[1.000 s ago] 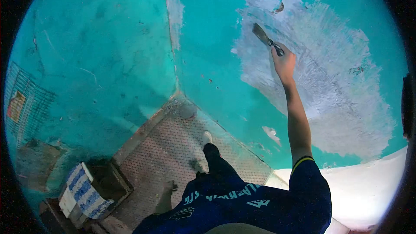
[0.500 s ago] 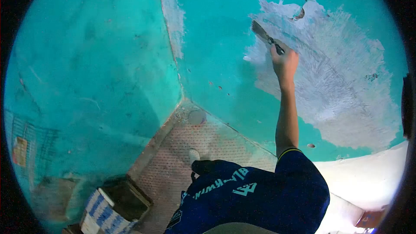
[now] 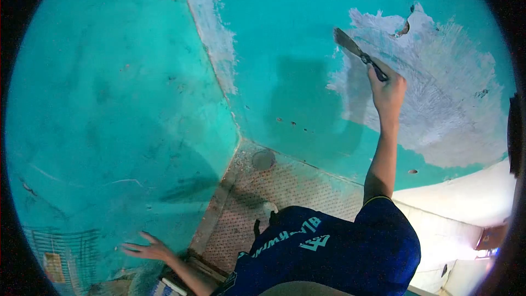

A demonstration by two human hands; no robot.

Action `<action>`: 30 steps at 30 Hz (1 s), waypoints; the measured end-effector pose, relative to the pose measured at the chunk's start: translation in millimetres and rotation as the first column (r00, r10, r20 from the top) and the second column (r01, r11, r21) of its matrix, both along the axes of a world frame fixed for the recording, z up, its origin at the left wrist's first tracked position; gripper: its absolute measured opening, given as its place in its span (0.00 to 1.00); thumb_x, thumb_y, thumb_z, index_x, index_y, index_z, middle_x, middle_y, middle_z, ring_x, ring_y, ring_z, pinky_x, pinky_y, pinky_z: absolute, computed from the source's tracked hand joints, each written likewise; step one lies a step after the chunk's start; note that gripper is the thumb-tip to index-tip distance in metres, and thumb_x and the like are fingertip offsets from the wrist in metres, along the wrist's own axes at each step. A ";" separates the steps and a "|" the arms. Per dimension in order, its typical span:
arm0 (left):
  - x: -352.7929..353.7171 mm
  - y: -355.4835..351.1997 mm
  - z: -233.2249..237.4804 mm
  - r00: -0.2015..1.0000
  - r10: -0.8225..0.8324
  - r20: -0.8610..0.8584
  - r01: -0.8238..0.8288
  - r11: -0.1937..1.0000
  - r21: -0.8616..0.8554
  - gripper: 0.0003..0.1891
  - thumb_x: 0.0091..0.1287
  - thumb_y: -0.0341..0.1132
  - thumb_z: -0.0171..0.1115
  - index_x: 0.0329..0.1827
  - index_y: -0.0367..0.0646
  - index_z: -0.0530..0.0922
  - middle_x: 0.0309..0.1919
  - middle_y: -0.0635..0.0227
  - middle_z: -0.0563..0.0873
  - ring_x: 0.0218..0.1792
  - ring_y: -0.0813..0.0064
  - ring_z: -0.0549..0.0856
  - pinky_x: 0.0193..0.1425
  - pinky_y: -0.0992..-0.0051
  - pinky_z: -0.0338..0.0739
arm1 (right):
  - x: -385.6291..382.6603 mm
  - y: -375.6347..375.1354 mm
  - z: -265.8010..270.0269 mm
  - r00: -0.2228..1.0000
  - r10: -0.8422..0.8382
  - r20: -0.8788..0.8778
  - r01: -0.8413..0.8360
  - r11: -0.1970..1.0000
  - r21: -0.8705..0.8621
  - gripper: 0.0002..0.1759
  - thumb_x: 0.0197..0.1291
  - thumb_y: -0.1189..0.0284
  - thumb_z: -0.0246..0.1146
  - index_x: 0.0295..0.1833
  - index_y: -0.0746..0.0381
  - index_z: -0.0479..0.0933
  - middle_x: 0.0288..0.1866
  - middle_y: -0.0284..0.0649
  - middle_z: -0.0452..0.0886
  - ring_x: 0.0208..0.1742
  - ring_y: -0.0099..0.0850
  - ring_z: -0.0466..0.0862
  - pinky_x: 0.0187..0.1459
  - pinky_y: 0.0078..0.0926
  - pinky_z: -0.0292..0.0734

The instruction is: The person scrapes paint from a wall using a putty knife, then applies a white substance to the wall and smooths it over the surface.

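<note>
My right hand is wrapped around the dark handle of a putty knife. The broad metal blade points up and left, overlapping the left edge of a rough whitish scraped patch on the turquoise wall. Low on the left, my left hand is stretched out with fingers spread and nothing in it, in front of the left turquoise wall.
A chipped hole sits in the upper part of the patch. Where the walls meet, a pale strip runs along the corner. Below lies a patterned tiled floor with a round cover. A wire rack stands lower left.
My left hand has come into view at the lower left, fingers spread. My right hand and the putty knife appear further right and slightly lower, as the whole view has shifted.
</note>
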State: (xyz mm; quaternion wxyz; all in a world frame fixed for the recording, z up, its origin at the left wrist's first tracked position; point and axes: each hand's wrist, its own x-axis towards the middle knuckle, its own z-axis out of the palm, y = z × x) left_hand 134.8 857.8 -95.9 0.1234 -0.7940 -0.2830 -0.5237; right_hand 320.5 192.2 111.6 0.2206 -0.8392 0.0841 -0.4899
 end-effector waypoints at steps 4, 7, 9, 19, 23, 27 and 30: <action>51.9 55.5 123.6 0.991 -0.045 0.128 0.007 0.959 0.285 0.38 0.73 0.53 0.57 0.78 0.40 0.57 0.76 0.44 0.56 0.72 0.41 0.62 0.69 0.45 0.66 | 0.3 8.6 3.0 1.000 0.002 -0.021 -0.004 0.998 -0.057 0.15 0.56 0.68 0.69 0.49 0.60 0.86 0.30 0.49 0.84 0.26 0.38 0.83 0.34 0.31 0.76; 87.7 83.6 153.7 0.974 -0.137 0.180 0.064 0.931 0.360 0.36 0.74 0.55 0.53 0.78 0.43 0.58 0.75 0.44 0.58 0.74 0.40 0.59 0.71 0.43 0.63 | -21.5 14.4 19.4 0.997 -0.058 -0.045 0.058 0.998 0.004 0.14 0.56 0.69 0.69 0.49 0.59 0.86 0.26 0.48 0.82 0.23 0.33 0.79 0.32 0.30 0.74; 112.2 97.7 157.3 0.965 -0.209 0.161 0.152 0.938 0.311 0.35 0.76 0.57 0.46 0.79 0.46 0.57 0.76 0.45 0.57 0.75 0.40 0.57 0.71 0.41 0.60 | -32.8 9.5 19.0 0.995 -0.098 -0.036 0.100 0.994 0.053 0.14 0.57 0.70 0.69 0.49 0.60 0.86 0.22 0.46 0.77 0.21 0.27 0.72 0.31 0.26 0.71; 176.8 163.5 105.9 0.943 -0.120 0.309 -0.018 0.912 0.409 0.36 0.74 0.65 0.36 0.78 0.53 0.63 0.78 0.58 0.59 0.77 0.55 0.57 0.79 0.50 0.37 | -40.0 18.5 17.1 0.976 -0.200 -0.083 0.202 0.979 0.019 0.13 0.60 0.72 0.69 0.49 0.63 0.86 0.29 0.43 0.84 0.27 0.20 0.75 0.33 0.22 0.72; 177.5 171.2 101.1 0.939 -0.146 0.313 0.020 0.928 0.372 0.35 0.75 0.63 0.37 0.77 0.53 0.64 0.78 0.58 0.60 0.78 0.55 0.57 0.79 0.52 0.34 | -21.4 9.6 10.9 0.995 -0.095 0.022 0.096 0.994 -0.044 0.14 0.57 0.69 0.69 0.48 0.63 0.86 0.29 0.50 0.85 0.28 0.33 0.85 0.35 0.28 0.77; 176.9 169.1 100.9 0.925 -0.190 0.330 0.047 0.916 0.397 0.33 0.75 0.61 0.39 0.76 0.51 0.66 0.77 0.58 0.62 0.77 0.55 0.58 0.79 0.51 0.34 | -29.7 5.4 27.1 0.995 -0.097 0.005 0.097 0.992 -0.079 0.14 0.57 0.68 0.69 0.47 0.63 0.86 0.34 0.50 0.87 0.34 0.36 0.88 0.39 0.28 0.80; 177.5 169.6 101.0 0.928 -0.194 0.318 0.047 0.908 0.416 0.33 0.75 0.60 0.40 0.76 0.49 0.66 0.76 0.56 0.62 0.77 0.54 0.58 0.79 0.50 0.36 | -51.0 -13.0 49.0 0.994 -0.104 -0.011 0.103 0.991 -0.082 0.14 0.57 0.68 0.70 0.47 0.64 0.86 0.36 0.51 0.87 0.36 0.38 0.89 0.41 0.29 0.80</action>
